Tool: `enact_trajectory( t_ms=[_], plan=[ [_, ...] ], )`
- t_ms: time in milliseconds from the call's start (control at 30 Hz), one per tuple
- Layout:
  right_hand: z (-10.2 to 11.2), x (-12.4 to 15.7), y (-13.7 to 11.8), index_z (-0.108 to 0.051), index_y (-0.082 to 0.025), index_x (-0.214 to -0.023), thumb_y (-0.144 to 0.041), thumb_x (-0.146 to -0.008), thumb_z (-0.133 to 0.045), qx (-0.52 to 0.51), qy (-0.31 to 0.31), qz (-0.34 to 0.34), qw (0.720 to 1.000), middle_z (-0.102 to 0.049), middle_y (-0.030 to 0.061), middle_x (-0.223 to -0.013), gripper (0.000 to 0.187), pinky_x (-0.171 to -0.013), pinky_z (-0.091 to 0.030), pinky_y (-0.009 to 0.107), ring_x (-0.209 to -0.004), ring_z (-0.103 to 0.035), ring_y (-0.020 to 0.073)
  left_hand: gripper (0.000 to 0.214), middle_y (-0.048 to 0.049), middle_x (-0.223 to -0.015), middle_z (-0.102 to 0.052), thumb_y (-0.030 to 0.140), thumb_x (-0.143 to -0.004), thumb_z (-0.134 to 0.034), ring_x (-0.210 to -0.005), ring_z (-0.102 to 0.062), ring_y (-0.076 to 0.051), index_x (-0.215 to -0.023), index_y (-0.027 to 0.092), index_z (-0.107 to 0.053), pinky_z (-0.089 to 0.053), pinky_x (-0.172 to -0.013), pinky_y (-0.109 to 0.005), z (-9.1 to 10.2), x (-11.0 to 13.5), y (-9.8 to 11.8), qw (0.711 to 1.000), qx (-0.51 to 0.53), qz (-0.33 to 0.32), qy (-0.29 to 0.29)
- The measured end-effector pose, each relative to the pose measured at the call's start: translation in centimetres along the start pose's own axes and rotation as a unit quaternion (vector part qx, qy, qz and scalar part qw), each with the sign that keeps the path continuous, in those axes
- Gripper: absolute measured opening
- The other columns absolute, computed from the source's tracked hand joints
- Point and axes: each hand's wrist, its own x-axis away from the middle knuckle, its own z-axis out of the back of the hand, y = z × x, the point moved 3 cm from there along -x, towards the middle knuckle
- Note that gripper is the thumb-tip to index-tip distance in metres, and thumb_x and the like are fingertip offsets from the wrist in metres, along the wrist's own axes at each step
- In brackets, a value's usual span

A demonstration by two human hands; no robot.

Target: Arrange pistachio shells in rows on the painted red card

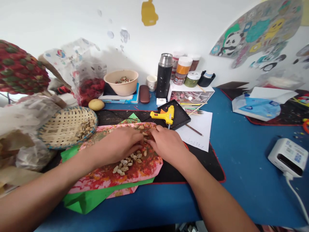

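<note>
Both my hands rest on a pink sheet (135, 174) daubed with red and brown paint, lying over green paper (82, 199). My left hand (120, 145) and my right hand (166, 143) meet at their fingertips near the sheet's middle, fingers curled down onto small pale shells (126, 162) stuck or scattered there. What the fingertips pinch is too small to make out. A loose heap of the same shells lies just below my left hand.
A woven basket (65, 127) with more shells sits at the left. A yellow glue gun (165, 115) lies on a black tray (180, 120) behind my right hand. Farther back stand a beige bowl (122, 82), a black flask (164, 75) and paint jars (183, 69). A white device (288, 156) is at the right.
</note>
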Motion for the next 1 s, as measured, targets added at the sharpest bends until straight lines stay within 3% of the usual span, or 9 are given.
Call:
enact_trajectory(
  t_ms=[100,267,500,733,1000],
  plan=[
    [0.1,0.0,0.0,-0.076,-0.015,-0.156,-0.039,-0.127,-0.063,-0.003,0.0,-0.001,1.0,-0.08,0.0176,-0.146,0.04,-0.101,-0.066,0.042,-0.13,-0.085,0.0346,0.015,-0.0037,-0.108,-0.087,0.025,-0.113,-0.068,-0.093,-0.078,-0.025,-0.108,0.026,-0.082,-0.054,-0.084,-0.036,0.4,0.8,-0.4,0.998,0.056,-0.003,-0.031],
    [0.1,0.1,-0.1,-0.079,-0.016,-0.15,-0.04,-0.127,-0.065,-0.006,-0.004,-0.001,1.0,-0.08,0.0168,-0.145,0.036,-0.101,-0.067,0.043,-0.128,-0.085,0.0349,0.018,-0.0057,-0.109,-0.088,0.027,-0.113,-0.064,-0.094,-0.079,-0.026,-0.108,0.026,-0.082,-0.056,-0.084,-0.037,0.8,1.2,-1.5,0.998,0.054,0.002,-0.018],
    [-0.1,0.1,0.0,-0.078,-0.016,-0.151,-0.041,-0.128,-0.064,-0.004,0.002,0.003,1.0,-0.08,0.0172,-0.145,0.037,-0.1,-0.066,0.042,-0.128,-0.085,0.0341,0.015,-0.0037,-0.1,-0.085,0.017,-0.106,-0.071,-0.089,-0.078,-0.027,-0.103,0.027,-0.082,-0.054,-0.084,-0.036,0.1,0.5,-0.6,0.996,0.043,0.046,-0.059],
    [0.0,0.0,-0.1,-0.077,-0.016,-0.152,-0.04,-0.127,-0.065,-0.008,-0.004,-0.001,1.0,-0.079,0.0189,-0.146,0.037,-0.099,-0.065,0.042,-0.128,-0.085,0.0338,0.019,-0.0052,-0.106,-0.087,0.032,-0.115,-0.068,-0.09,-0.078,-0.024,-0.104,0.025,-0.082,-0.053,-0.081,-0.035,0.8,1.1,-1.4,0.998,0.067,0.014,-0.014],
    [0.0,0.1,-0.1,-0.077,-0.016,-0.153,-0.04,-0.127,-0.064,-0.008,0.0,0.0,1.0,-0.08,0.0186,-0.146,0.037,-0.099,-0.066,0.042,-0.128,-0.085,0.0333,0.025,-0.0032,-0.111,-0.092,0.025,-0.115,-0.062,-0.096,-0.084,-0.024,-0.109,0.027,-0.087,-0.055,-0.084,-0.035,0.1,1.0,-1.3,0.993,0.101,0.009,-0.062]
  ],
)
